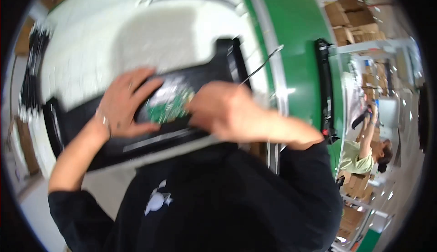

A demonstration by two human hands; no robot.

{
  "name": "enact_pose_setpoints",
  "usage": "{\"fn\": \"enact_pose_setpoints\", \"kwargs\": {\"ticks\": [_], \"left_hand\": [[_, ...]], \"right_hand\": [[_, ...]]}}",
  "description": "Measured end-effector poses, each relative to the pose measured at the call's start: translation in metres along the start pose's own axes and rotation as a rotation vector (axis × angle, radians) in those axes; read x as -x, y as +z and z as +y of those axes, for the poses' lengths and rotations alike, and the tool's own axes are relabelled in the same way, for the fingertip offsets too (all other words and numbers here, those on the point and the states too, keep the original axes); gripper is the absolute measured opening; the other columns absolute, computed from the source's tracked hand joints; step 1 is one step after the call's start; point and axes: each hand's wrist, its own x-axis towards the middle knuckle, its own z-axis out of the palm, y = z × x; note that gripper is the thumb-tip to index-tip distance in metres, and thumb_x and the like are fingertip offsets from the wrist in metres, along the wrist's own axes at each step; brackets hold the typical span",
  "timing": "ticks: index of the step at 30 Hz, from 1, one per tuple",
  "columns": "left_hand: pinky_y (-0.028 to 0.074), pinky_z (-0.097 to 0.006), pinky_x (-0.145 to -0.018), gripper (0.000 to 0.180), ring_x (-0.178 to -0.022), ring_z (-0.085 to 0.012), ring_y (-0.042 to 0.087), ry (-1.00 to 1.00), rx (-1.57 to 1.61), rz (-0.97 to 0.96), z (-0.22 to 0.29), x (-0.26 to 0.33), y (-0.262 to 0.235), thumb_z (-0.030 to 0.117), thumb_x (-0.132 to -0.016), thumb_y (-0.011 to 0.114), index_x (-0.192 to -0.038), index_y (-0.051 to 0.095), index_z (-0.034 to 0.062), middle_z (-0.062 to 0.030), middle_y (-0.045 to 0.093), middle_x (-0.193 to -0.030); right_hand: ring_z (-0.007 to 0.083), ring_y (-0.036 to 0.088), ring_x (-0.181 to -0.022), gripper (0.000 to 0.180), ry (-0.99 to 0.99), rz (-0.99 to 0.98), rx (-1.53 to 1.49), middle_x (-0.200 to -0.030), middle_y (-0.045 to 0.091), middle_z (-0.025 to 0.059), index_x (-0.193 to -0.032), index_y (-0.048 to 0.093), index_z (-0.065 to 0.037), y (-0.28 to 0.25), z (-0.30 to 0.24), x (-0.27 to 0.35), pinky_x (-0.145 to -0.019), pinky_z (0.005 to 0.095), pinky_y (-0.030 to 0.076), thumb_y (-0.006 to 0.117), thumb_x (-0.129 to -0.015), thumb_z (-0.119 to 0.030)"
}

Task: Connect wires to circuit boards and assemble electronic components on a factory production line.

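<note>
Small green circuit board [169, 107] seated in black panel [136, 129].

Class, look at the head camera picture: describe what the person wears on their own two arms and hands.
Both hands are bare, without gloves. The left hand has a thin metallic bracelet at the wrist. Black sleeves are pushed up near the elbows, leaving the forearms uncovered. The picture is blurred.

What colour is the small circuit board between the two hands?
Green, with a pale silvery patch: the small circuit board on the black panel, shown best in the head view.

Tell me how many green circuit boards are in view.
1: the green circuit board lies on the black panel, between the left hand and right hand. Others may be hidden under the hands.
</note>
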Motion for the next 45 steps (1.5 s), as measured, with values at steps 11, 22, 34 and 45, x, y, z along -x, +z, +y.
{"fn": "enact_pose_setpoints", "kwargs": {"ticks": [11,22,34,45], "left_hand": [[0.035,-0.046,-0.102,0.060,-0.122,-0.0416,0.044,-0.064,-0.003,0.196,0.056,-0.027,-0.112,0.028,-0.073,0.071,-0.122,0.052,-0.0001,-0.0225,0.048,-0.132],[0.037,-0.044,-0.100,0.058,-0.120,-0.0372,0.047,-0.303,0.224,0.253,0.008,-0.036,-0.014,0.011,-0.071,0.073,-0.124,0.052,0.0028,-0.0193,0.051,-0.128],[0.019,-0.054,-0.109,0.058,-0.130,-0.0401,0.031,-0.321,-0.070,0.045,0.029,-0.105,0.038,0.043,-0.079,0.063,-0.125,0.054,0.0077,-0.0194,0.038,-0.139],[0.022,-0.053,-0.107,0.057,-0.129,-0.0367,0.032,-0.436,-0.025,-0.009,0.028,-0.108,0.033,0.044,-0.077,0.065,-0.124,0.056,0.0115,-0.0153,0.039,-0.138]], "right_hand": [[0.0171,0.052,-0.066,0.019,0.005,0.061,0.493,-0.070,0.045,0.0016,-0.071,0.047,-0.010,-0.053,-0.001,0.069,-0.050,0.0284,0.045,0.062,-0.059,-0.013],[0.0276,0.062,-0.075,0.025,0.775,0.503,1.148,-0.079,0.062,0.0082,-0.088,0.063,-0.007,-0.206,0.115,0.210,-0.064,0.0374,0.050,0.076,-0.070,-0.018],[0.0295,0.063,-0.091,0.027,1.198,0.628,1.054,-0.093,0.065,0.0098,-0.095,0.063,-0.007,-0.238,0.363,0.123,-0.077,0.0421,0.051,0.072,-0.075,-0.023],[0.0328,0.055,-0.101,0.035,1.156,0.396,1.181,-0.103,0.061,0.0123,-0.107,0.061,-0.008,-0.209,0.436,0.144,-0.084,0.0434,0.048,0.071,-0.077,-0.023]]}}
